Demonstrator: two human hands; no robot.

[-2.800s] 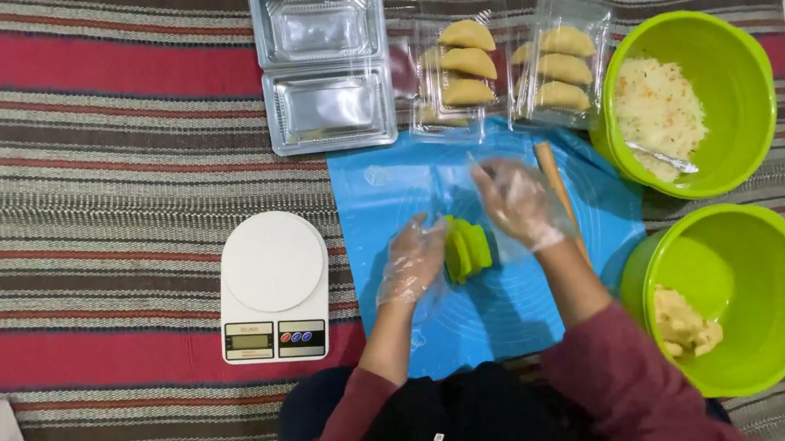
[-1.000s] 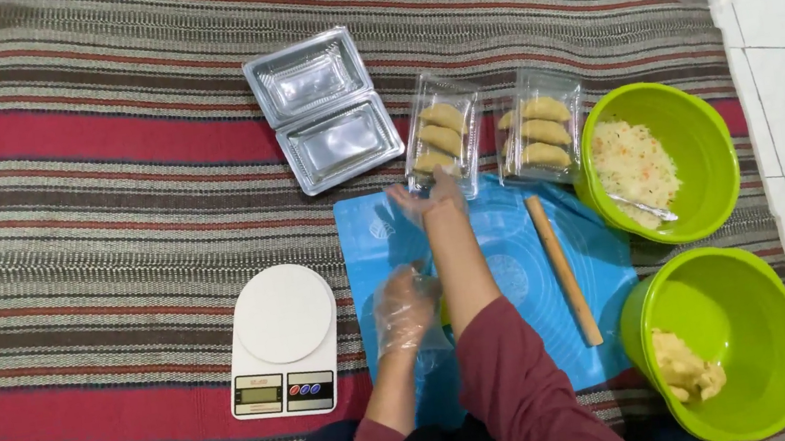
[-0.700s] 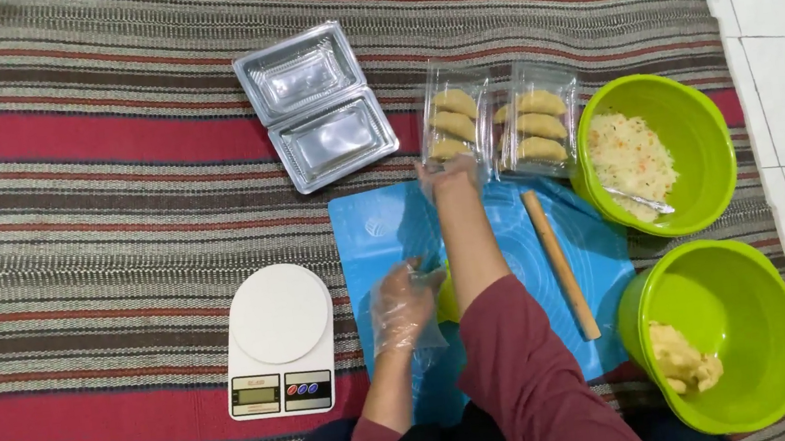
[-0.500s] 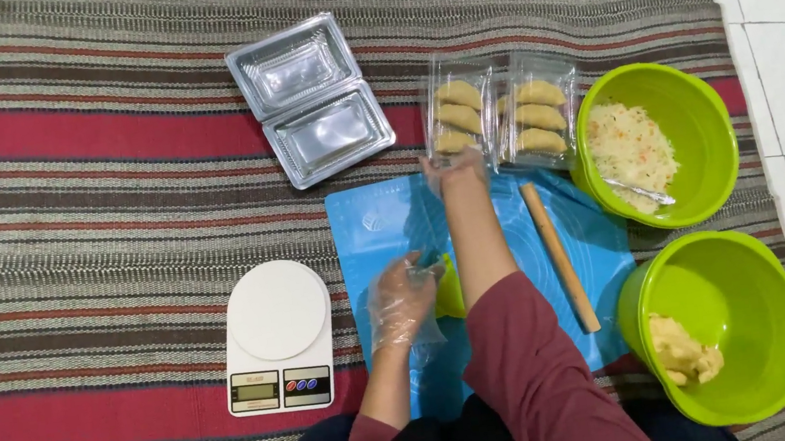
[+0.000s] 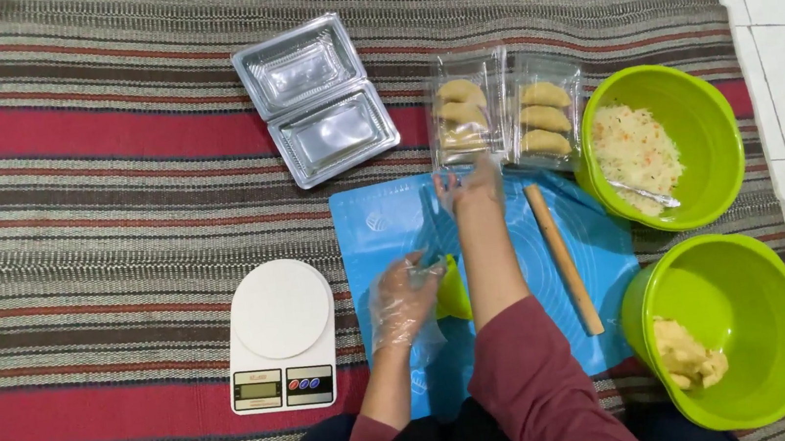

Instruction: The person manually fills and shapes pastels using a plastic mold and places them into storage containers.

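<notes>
Reaching forward across the blue silicone mat, the right hand sits at the mat's far edge, right at the near end of a clear plastic tray holding folded pastries. The glove blurs its fingers; they look loosely curled, and I cannot tell whether they pinch anything. The left hand, also in a clear plastic glove, rests on the mat's near half, fingers gently bent and a little apart, fingertips touching a yellow-green pastry press lying just beside it on the mat. A wooden rolling pin lies on the mat's right part, slanted. Beyond the mat's far right corner, a second clear tray carries three more folded pastries. Right of the mat, a green bowl of shredded filling with a spoon in it; nearer, off the mat's right corner, another green bowl with dough. Left of the mat, a white kitchen scale. Beyond the mat's far left corner, an open empty clamshell tray.
</notes>
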